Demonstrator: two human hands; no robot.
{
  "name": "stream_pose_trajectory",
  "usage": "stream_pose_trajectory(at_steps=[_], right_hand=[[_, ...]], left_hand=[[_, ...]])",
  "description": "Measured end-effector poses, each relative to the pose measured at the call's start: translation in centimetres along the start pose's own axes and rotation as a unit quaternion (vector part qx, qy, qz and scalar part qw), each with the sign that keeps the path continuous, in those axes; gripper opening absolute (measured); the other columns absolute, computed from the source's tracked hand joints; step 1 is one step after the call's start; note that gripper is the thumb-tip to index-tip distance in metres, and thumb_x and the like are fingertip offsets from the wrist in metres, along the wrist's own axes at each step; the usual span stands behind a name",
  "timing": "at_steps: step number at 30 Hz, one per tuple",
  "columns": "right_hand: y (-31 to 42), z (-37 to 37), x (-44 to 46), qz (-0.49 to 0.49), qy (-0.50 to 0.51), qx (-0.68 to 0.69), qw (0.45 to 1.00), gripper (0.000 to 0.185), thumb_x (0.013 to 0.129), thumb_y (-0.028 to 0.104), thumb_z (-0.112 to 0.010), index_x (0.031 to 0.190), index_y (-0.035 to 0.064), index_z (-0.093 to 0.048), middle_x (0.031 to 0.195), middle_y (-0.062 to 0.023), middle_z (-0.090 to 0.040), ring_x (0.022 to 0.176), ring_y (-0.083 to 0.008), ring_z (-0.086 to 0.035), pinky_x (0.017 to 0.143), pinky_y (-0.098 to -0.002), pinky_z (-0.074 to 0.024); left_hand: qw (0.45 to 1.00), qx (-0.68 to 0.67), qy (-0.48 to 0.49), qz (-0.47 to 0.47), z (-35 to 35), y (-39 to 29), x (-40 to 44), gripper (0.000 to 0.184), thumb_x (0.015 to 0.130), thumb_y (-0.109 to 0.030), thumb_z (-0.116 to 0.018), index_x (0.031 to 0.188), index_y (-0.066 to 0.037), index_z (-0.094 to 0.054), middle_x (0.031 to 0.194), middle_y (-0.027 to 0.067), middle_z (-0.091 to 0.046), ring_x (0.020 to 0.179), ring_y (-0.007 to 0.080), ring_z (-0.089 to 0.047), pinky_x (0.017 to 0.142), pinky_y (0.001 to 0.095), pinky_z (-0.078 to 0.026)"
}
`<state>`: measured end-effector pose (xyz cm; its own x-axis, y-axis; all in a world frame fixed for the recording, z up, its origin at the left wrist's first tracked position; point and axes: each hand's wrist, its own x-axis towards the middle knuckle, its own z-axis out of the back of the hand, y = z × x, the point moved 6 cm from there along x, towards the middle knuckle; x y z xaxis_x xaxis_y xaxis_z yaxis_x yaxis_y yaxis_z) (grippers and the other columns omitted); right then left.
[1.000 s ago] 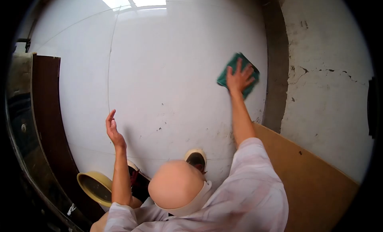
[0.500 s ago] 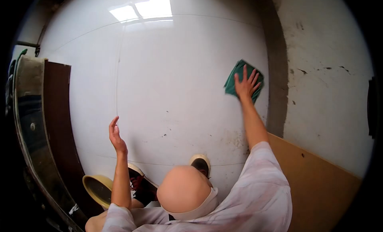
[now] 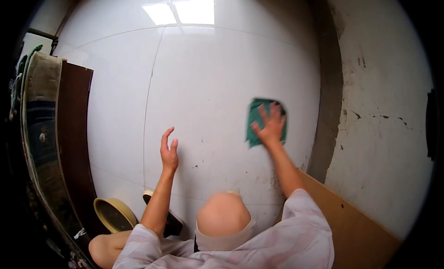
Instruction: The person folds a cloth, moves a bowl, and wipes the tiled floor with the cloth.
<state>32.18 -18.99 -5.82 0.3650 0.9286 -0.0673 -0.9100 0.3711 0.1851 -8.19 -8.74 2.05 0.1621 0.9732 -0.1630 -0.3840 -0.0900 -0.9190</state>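
My right hand (image 3: 270,125) lies flat with spread fingers on a folded green cloth (image 3: 255,116), pressing it against the pale tiled floor (image 3: 208,75) right of centre. The cloth is slightly blurred and shows around the fingers. My left hand (image 3: 169,151) is raised above the floor at centre left, thumb apart from the fingers, with nothing in it. Small dark marks dot the floor between the two hands.
A yellowish basin (image 3: 115,214) stands at the lower left, beside a dark brown board (image 3: 74,130) and a mattress-like item (image 3: 44,139). At the lower right lies a tan board (image 3: 347,223) near the cracked wall (image 3: 384,98). My shoe (image 3: 172,218) is below my left arm.
My right hand and the green cloth have moved down and to the left, away from the wall side. My left hand has shifted right in view, still empty. The view has shifted slightly.
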Motion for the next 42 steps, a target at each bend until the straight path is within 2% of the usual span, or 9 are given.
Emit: stream_pose_trajectory(at_steps=[5,7,12,15,20,24,31,38,42], right_hand=[[-6.3,1.6,16.9,-0.203,-0.060,-0.032,0.977,0.077,0.097,0.067,-0.046,0.163,0.0347,-0.024,0.171,-0.0179,-0.012,0.157,-0.0409,-0.007,0.120,-0.0693,-0.0028],[0.4,0.5,18.2,-0.099,-0.128,-0.053,0.985,0.074,0.094,0.060,-0.051,0.160,0.0286,-0.034,0.168,-0.0199,-0.019,0.155,-0.0428,-0.016,0.119,-0.0710,-0.0096],[19.8,-2.3,-0.4,0.281,0.069,0.118,0.950,0.072,0.088,0.057,-0.061,0.154,0.0375,-0.044,0.169,-0.0125,-0.024,0.156,-0.0377,-0.019,0.115,-0.0698,-0.0231],[13.0,-2.3,-3.2,0.218,0.120,0.107,0.963,0.072,0.085,0.061,-0.064,0.151,0.0370,-0.049,0.169,-0.0110,-0.024,0.156,-0.0367,-0.020,0.116,-0.0688,-0.0195],[-2.8,1.0,10.7,-0.008,-0.086,0.003,0.996,0.076,0.093,0.063,-0.054,0.161,0.0367,-0.031,0.170,-0.0164,-0.016,0.156,-0.0403,-0.012,0.120,-0.0689,-0.0088],[1.0,0.1,22.9,-0.100,-0.099,-0.066,0.988,0.072,0.096,0.061,-0.049,0.160,0.0333,-0.033,0.169,-0.0170,-0.018,0.155,-0.0412,-0.016,0.118,-0.0704,-0.0120],[23.2,-3.3,1.4,0.336,0.078,0.174,0.922,0.068,0.086,0.054,-0.064,0.151,0.0378,-0.049,0.169,-0.0066,-0.027,0.155,-0.0317,-0.025,0.118,-0.0651,-0.0203],[1.4,0.5,12.1,0.042,-0.028,0.014,0.999,0.081,0.086,0.057,-0.065,0.159,0.0374,-0.035,0.171,-0.0119,-0.014,0.157,-0.0364,-0.013,0.120,-0.0679,-0.0121],[0.6,0.1,26.3,-0.089,-0.043,-0.020,0.995,0.076,0.095,0.067,-0.048,0.162,0.0401,-0.024,0.172,-0.0128,-0.010,0.157,-0.0374,-0.007,0.120,-0.0684,-0.0032]], left_hand=[[0.999,0.038,-0.008,0.034,-0.4,0.3,-1.4,0.051,0.098,-0.022,-0.057,0.144,-0.001,-0.051,0.149,0.0156,-0.053,0.142,0.0299,-0.044,0.119,0.0406,-0.031],[0.998,0.030,-0.027,0.053,0.5,1.3,-1.9,0.052,0.098,-0.022,-0.057,0.144,-0.001,-0.051,0.149,0.0157,-0.052,0.143,0.0298,-0.044,0.119,0.0408,-0.031],[0.994,0.004,-0.089,0.070,1.8,3.6,-0.5,0.052,0.098,-0.023,-0.058,0.145,-0.001,-0.050,0.150,0.0159,-0.052,0.143,0.0302,-0.043,0.120,0.0412,-0.030],[0.993,0.030,-0.099,0.055,3.8,2.7,0.3,0.052,0.099,-0.024,-0.058,0.145,-0.001,-0.050,0.150,0.0155,-0.051,0.143,0.0307,-0.043,0.120,0.0411,-0.030],[0.990,0.040,-0.111,0.081,6.1,3.8,0.5,0.052,0.098,-0.023,-0.058,0.145,-0.002,-0.050,0.151,0.0150,-0.050,0.144,0.0303,-0.041,0.120,0.0423,-0.030],[0.986,0.046,-0.134,0.082,7.3,4.2,-0.6,0.052,0.098,-0.023,-0.058,0.146,-0.001,-0.050,0.151,0.0149,-0.050,0.144,0.0301,-0.042,0.120,0.0422,-0.030],[0.983,0.048,-0.141,0.110,5.1,4.4,1.9,0.051,0.098,-0.018,-0.060,0.146,-0.002,-0.050,0.150,0.0143,-0.052,0.142,0.0299,-0.044,0.119,0.0418,-0.032],[0.984,0.064,-0.133,0.099,5.3,2.1,3.1,0.051,0.097,-0.017,-0.059,0.146,-0.003,-0.050,0.150,0.0144,-0.052,0.143,0.0305,-0.044,0.119,0.0418,-0.032],[0.980,0.063,-0.158,0.104,8.0,3.1,1.2,0.051,0.097,-0.016,-0.059,0.146,-0.003,-0.050,0.151,0.0146,-0.051,0.144,0.0303,-0.043,0.119,0.0419,-0.032]])
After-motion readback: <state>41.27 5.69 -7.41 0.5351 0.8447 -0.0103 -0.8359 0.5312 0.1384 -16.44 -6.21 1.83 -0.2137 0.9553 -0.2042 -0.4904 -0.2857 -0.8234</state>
